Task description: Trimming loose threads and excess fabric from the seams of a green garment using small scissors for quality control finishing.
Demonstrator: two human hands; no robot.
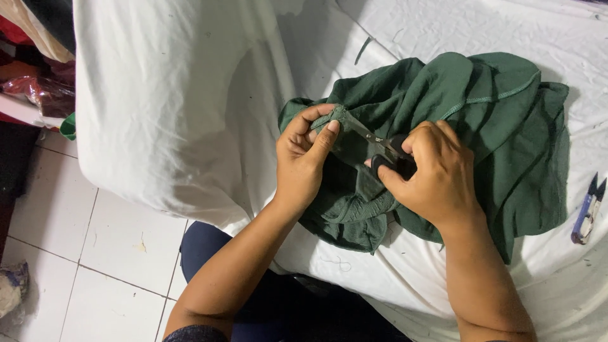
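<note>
White wrinkled cloth (164, 107) covers the tabletop, where a crumpled dark green garment (494, 126) lies. Left hand (304, 158) pinches a folded green edge; right hand (437, 177) grips black-handled scissors (380, 149), metal blades at that edge. Small blue thread snips (588, 212) rest nearby.

Both bare forearms reach up from the bottom edge, the two hands meeting close together.

The left hand (304, 158) is curled, thumb and forefinger pinched tight at the tips, wrist straight. The right hand (437, 177) shows its back to the camera, fingers bent inward and closed in a grip, thumb pointing toward the left hand.
</note>
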